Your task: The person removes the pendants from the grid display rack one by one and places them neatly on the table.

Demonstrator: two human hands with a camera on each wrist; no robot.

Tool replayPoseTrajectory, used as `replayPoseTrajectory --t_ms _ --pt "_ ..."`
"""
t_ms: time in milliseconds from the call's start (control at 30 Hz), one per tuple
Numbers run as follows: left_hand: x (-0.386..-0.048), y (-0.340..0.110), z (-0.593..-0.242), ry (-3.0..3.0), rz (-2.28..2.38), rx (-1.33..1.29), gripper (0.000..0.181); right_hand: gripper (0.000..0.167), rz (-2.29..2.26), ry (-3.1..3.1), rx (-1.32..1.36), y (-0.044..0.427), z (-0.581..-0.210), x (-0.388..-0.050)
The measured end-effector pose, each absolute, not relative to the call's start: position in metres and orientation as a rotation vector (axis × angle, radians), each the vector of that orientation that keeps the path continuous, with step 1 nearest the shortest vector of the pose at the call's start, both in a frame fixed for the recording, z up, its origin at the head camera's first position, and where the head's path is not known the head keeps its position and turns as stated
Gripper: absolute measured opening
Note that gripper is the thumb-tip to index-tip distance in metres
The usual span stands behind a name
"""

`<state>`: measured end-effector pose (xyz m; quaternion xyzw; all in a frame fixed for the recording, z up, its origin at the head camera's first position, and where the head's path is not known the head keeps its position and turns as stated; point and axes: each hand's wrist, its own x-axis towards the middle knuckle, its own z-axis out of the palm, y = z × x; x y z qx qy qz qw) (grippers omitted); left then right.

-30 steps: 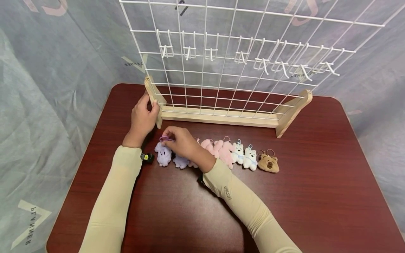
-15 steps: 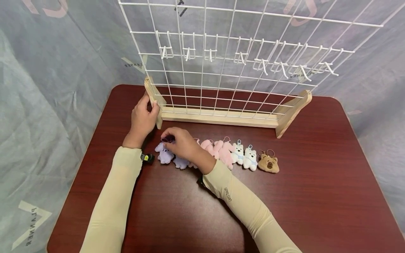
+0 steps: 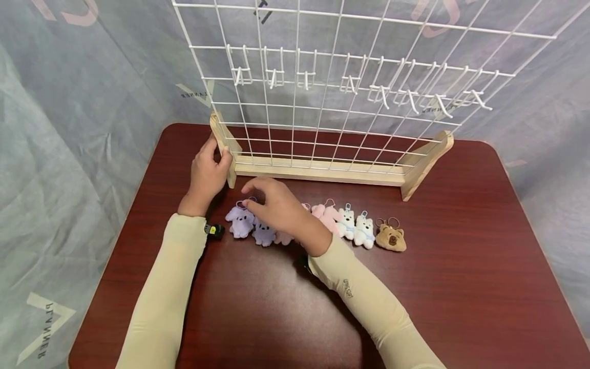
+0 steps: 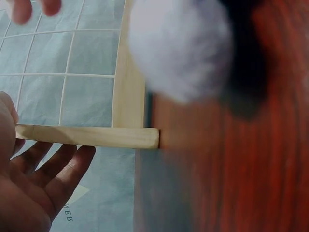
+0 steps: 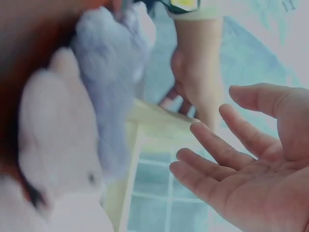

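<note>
My left hand (image 3: 208, 174) holds the wooden upright (image 3: 223, 136) at the left end of a white wire grid rack (image 3: 295, 105); the left wrist view shows its fingers (image 4: 67, 174) on one side of the wood and the thumb on the other. Over the plush keychains, my right hand (image 3: 276, 205) hovers with fingers spread and nothing in its grasp. Just left of it lies a lilac plush keychain (image 3: 240, 223), its ring by the thumb. A second lilac plush (image 3: 265, 234) lies beside it. The right hand partly covers a pink plush (image 3: 283, 238).
Rightward in the row lie another pink plush (image 3: 327, 218), two white bear plushes (image 3: 346, 224) and a brown bear-head plush (image 3: 392, 239). Several white hooks (image 3: 304, 79) hang on the grid above. The dark red table (image 3: 258, 307) ends at rounded back corners.
My right hand has let go of the left lilac keychain's ring, and its fingers have spread as it moved slightly right. That plush shifted a little to the right. My left hand stays put.
</note>
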<state>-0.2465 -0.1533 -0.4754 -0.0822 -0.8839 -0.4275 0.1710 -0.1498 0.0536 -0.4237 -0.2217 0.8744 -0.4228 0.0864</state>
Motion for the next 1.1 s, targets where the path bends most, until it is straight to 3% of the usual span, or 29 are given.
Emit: replayPoseTrajectory --t_ms 367,733,1100 --pt "-0.246 -0.155 -0.470 -2.540 -1.213 -0.247 0.034 0.029 -1.177 2.743 -0.634 0.100 -0.403 -0.132" --pt "-0.245 -0.157 -0.467 -2.581 -1.185 -0.249 0.032 0.071 -0.852 2.989 -0.601 0.148 -0.404 -0.113" --pt "-0.239 -0.159 -0.459 -2.695 -1.203 -0.240 0.039 0.078 -0.817 3.042 -0.453 0.184 -0.397 -0.105"
